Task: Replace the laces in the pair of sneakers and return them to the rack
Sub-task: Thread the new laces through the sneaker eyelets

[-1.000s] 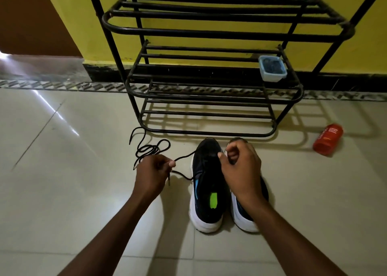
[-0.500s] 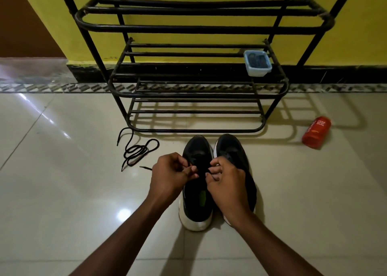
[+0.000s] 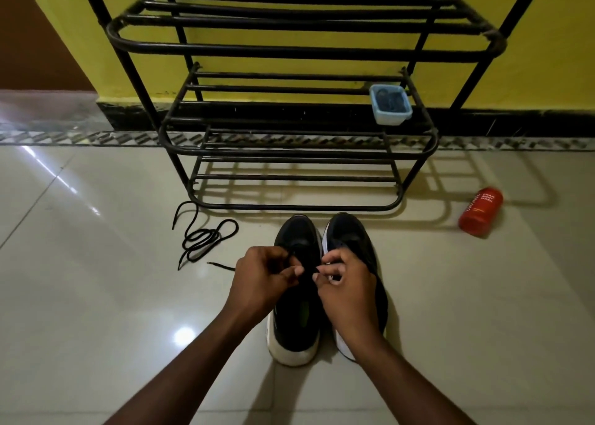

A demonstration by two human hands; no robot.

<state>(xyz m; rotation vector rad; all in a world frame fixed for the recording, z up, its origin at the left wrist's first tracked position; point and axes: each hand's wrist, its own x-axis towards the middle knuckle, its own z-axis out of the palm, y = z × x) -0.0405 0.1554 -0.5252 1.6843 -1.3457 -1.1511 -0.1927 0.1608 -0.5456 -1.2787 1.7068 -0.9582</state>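
black lace (image 3: pixel 222 266) now pinched by left hand (image 3: pixel 265 278) and right hand (image 3: pixel 347 284)

Setting: domestic interior, probably the entry or hallway of a home.

Evidence:
- A black tubular-metal shoe rack (image 3: pixel 299 51) with slatted tiers stands against a yellow painted wall (image 3: pixel 563 54) with black skirting (image 3: pixel 515 122).
- The floor (image 3: pixel 96 295) is glossy cream tile with a patterned border strip (image 3: pixel 64 138) along the wall.
- Household clutter is present. A pair of black sneakers (image 3: pixel 347 231) sits on the floor just before the rack. A loose black lace (image 3: pixel 201 238) is coiled beside them. A red bottle (image 3: pixel 481 210) lies on its side. A small blue tub (image 3: pixel 390 118) rests on a rack tier.
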